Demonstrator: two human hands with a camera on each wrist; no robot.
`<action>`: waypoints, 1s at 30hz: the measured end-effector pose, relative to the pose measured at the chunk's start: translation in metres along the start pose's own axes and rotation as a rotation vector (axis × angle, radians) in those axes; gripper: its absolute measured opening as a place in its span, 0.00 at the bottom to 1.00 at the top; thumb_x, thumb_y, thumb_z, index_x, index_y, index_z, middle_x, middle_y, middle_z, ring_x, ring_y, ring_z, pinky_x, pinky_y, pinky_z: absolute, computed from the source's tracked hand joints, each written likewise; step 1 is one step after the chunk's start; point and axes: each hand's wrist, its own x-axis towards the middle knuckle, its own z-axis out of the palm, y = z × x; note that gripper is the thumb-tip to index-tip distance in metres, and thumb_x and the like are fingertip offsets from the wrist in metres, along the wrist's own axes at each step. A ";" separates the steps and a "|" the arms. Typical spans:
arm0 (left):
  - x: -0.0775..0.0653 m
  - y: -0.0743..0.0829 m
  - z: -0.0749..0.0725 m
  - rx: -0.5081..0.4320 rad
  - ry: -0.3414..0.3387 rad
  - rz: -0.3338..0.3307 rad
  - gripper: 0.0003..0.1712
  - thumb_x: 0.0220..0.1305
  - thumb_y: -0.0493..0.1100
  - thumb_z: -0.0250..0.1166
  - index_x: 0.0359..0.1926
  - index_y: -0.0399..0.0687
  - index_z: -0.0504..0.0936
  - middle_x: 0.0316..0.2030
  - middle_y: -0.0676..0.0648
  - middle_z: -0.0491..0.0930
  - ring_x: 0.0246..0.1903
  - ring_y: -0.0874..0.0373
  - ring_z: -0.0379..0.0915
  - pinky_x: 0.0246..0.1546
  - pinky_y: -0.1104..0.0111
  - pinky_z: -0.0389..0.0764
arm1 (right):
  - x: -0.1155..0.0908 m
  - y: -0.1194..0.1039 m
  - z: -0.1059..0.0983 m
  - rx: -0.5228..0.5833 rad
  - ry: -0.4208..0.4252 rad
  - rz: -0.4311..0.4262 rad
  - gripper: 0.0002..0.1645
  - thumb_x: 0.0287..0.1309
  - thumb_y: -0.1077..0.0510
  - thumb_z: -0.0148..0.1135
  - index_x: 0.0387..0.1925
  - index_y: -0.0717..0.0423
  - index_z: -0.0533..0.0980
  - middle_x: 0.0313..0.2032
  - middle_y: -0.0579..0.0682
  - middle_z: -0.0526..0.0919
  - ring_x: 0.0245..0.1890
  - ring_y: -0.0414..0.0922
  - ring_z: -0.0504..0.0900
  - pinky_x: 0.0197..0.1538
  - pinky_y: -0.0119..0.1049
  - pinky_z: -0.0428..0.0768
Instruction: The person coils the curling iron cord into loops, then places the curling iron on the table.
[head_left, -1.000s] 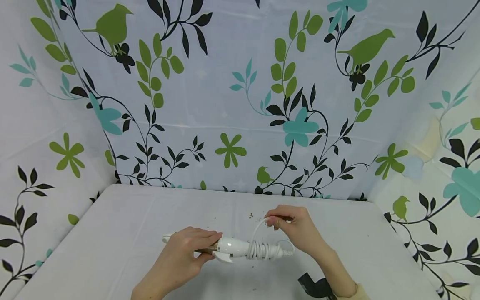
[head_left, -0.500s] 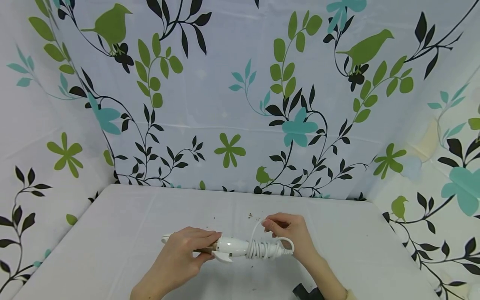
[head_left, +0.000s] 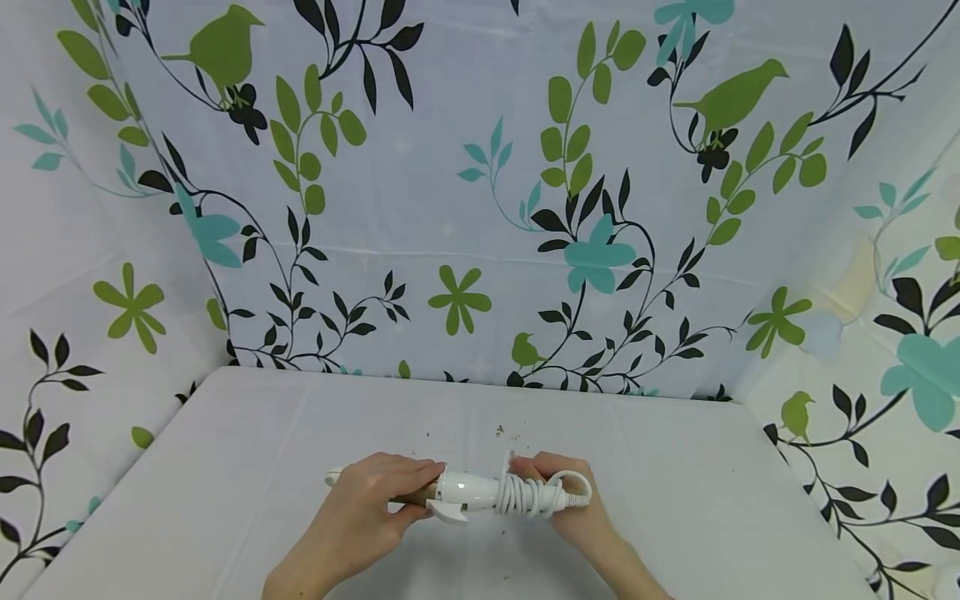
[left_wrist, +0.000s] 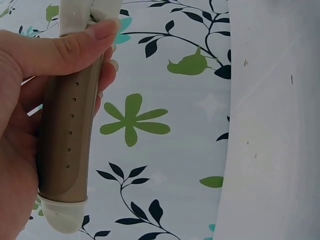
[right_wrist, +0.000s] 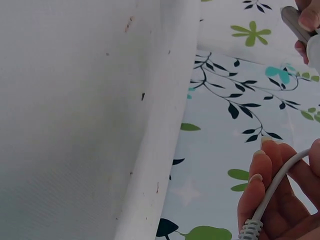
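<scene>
My left hand grips a curling iron by its brown barrel, above the white table. Up close in the left wrist view, the barrel has a row of small holes and ends in a white tip. Several turns of white cord lie around the handle at the right end. Behind and beside that end, my right hand pinches the cord near the coil. The right wrist view has the cord running across the curled fingers from a ribbed sleeve. Part of the right hand is hidden by the handle.
A white-covered table spreads under both hands, with small dark crumbs beyond the curling iron. Cloth printed with leaves, birds and flowers hangs behind the table and at both sides.
My right hand has come down and toward me from above the coil, taking the cord around behind the handle. The left hand holds the curling iron in nearly the same place.
</scene>
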 end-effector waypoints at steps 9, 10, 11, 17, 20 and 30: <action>0.001 0.001 0.001 -0.013 -0.005 0.000 0.31 0.33 0.38 0.79 0.46 0.53 0.84 0.41 0.58 0.83 0.38 0.65 0.79 0.38 0.72 0.80 | -0.015 -0.009 0.011 -0.118 -0.048 0.117 0.16 0.60 0.61 0.59 0.17 0.46 0.73 0.13 0.37 0.75 0.16 0.31 0.71 0.21 0.26 0.73; 0.001 0.001 0.001 -0.019 -0.008 0.000 0.31 0.33 0.38 0.79 0.46 0.53 0.84 0.41 0.58 0.83 0.38 0.65 0.79 0.38 0.72 0.80 | -0.017 -0.010 0.012 -0.096 -0.063 0.131 0.14 0.58 0.63 0.59 0.18 0.48 0.73 0.14 0.39 0.76 0.16 0.32 0.72 0.22 0.26 0.73; 0.001 0.001 0.001 -0.026 -0.011 0.000 0.31 0.33 0.38 0.79 0.47 0.52 0.84 0.41 0.58 0.83 0.38 0.65 0.78 0.38 0.72 0.80 | -0.019 -0.010 0.013 -0.060 -0.076 0.144 0.12 0.58 0.64 0.59 0.20 0.49 0.75 0.15 0.41 0.78 0.17 0.33 0.74 0.22 0.26 0.74; 0.002 0.002 0.001 -0.044 -0.008 -0.001 0.31 0.33 0.37 0.79 0.46 0.52 0.84 0.42 0.58 0.83 0.39 0.65 0.78 0.38 0.71 0.81 | -0.026 -0.020 0.019 0.064 -0.123 0.232 0.04 0.56 0.67 0.60 0.29 0.56 0.77 0.19 0.48 0.80 0.16 0.33 0.72 0.20 0.28 0.74; 0.002 0.003 0.000 -0.040 0.007 0.005 0.31 0.33 0.38 0.79 0.46 0.52 0.85 0.41 0.58 0.83 0.38 0.64 0.78 0.38 0.71 0.81 | -0.025 -0.029 0.021 0.091 -0.118 0.254 0.03 0.57 0.65 0.61 0.29 0.55 0.78 0.17 0.48 0.79 0.15 0.34 0.73 0.18 0.28 0.74; 0.003 0.001 -0.003 0.007 0.043 -0.029 0.31 0.30 0.37 0.80 0.44 0.52 0.85 0.40 0.60 0.84 0.37 0.67 0.78 0.38 0.69 0.80 | -0.032 -0.019 0.031 -0.177 -0.084 -0.254 0.12 0.59 0.58 0.61 0.20 0.48 0.78 0.15 0.33 0.71 0.18 0.23 0.64 0.22 0.13 0.66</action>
